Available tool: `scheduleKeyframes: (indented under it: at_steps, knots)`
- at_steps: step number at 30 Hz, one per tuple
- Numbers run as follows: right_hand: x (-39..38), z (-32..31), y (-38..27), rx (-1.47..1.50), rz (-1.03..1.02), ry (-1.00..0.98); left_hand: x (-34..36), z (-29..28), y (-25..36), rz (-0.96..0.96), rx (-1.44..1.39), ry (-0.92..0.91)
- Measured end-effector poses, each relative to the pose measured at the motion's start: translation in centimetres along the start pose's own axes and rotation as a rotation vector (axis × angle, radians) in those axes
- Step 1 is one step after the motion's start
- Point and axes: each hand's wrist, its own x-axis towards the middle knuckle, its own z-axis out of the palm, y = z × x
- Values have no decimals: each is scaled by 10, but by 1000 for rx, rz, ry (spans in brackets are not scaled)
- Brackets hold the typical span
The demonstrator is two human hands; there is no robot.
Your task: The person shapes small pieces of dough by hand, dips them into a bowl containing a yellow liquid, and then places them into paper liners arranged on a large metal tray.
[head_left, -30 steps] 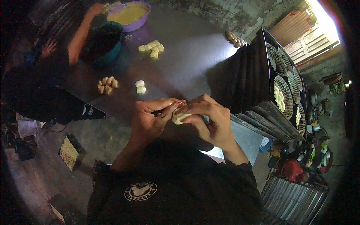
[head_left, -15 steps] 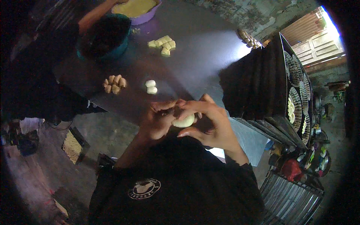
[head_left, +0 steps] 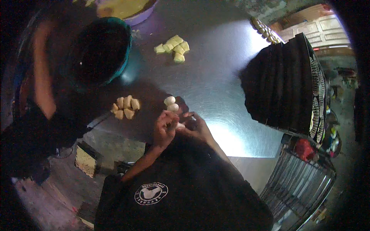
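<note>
Close in front of my black shirt, my left hand (head_left: pixel 165 130) and my right hand (head_left: pixel 195 129) meet over the table edge with curled fingers. A small pale lump of dough (head_left: pixel 180 126) shows between them, mostly covered by the fingers. Just beyond my fingertips, two smooth white dough balls (head_left: pixel 170 101) rest touching on the metal table (head_left: pixel 212 88). To their left lies a cluster of tan dough pieces (head_left: pixel 125 106). Farther back sits a group of pale yellow cut dough pieces (head_left: pixel 173 47).
At left stand a dark teal-rimmed basin (head_left: pixel 126 61) and a purple tub (head_left: pixel 144 14) with yellowish contents. A co-worker's arm (head_left: pixel 42 73) is beside the basin. Stacked dark trays (head_left: pixel 277 84) occupy the table's right side; a row of rolls (head_left: pixel 266 30) lies behind. A metal rack (head_left: pixel 296 181) stands lower right.
The view has shifted, so the tray stack sits farther right. My hands have drawn closer together, covering more of the dough. The co-worker's arm has come away from the purple tub.
</note>
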Motion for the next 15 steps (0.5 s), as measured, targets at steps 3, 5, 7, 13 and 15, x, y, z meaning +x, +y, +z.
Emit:
scheduleKeyframes:
  at_steps: [3,5,7,13,15]
  knots:
    - [24,16,-10,-374,25,297,32,-14,-18,-93,-15,184]
    - [42,26,-4,-423,14,495,53,-22,-38,-47,12,135]
    - [48,37,-2,-654,-118,567,63,-29,-46,-13,88,36]
    - [59,30,3,-926,-83,550,61,-33,-26,-23,228,-8]
    - [86,12,-13,-934,-223,451,49,-32,-27,31,250,184]
